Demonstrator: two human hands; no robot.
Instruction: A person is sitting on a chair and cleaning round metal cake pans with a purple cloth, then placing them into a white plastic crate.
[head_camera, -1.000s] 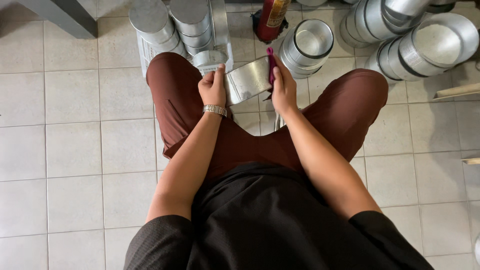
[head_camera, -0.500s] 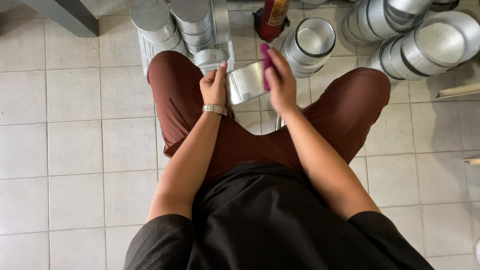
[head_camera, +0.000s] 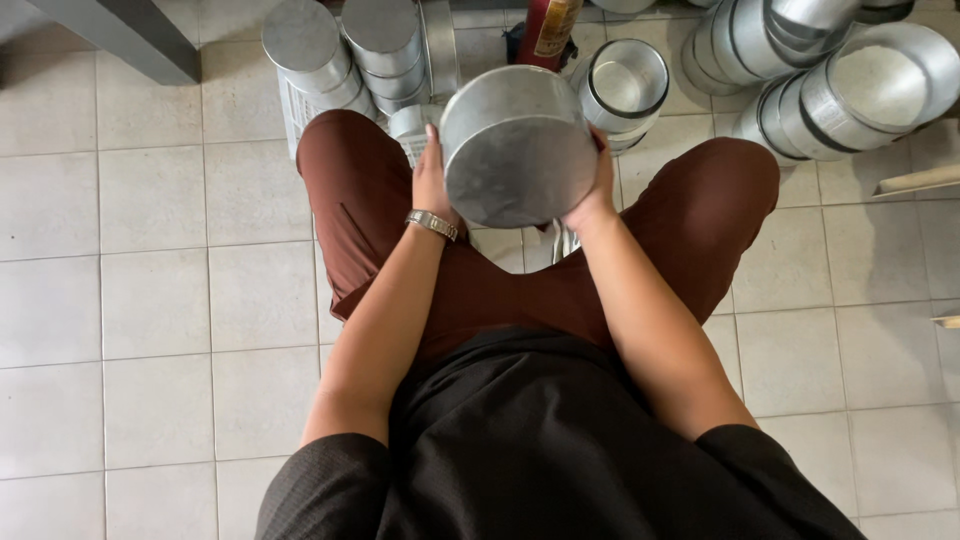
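Both hands clasp a round metal tin (head_camera: 518, 150) between them, the left hand (head_camera: 432, 185) pressed to its left side and the right hand (head_camera: 595, 190) to its right, flat base facing up. It is held above the knees, over the tiled floor (head_camera: 150, 300). More metal tins (head_camera: 340, 45) stand stacked just beyond.

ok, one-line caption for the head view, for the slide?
Seated person holds a round metal tin between left hand and right hand, bottom toward the camera, above a tiled floor crowded with similar tins.

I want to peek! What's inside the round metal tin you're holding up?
The round metal tin shows only its closed flat bottom, gripped by the left hand and right hand. Its inside faces away, hidden.
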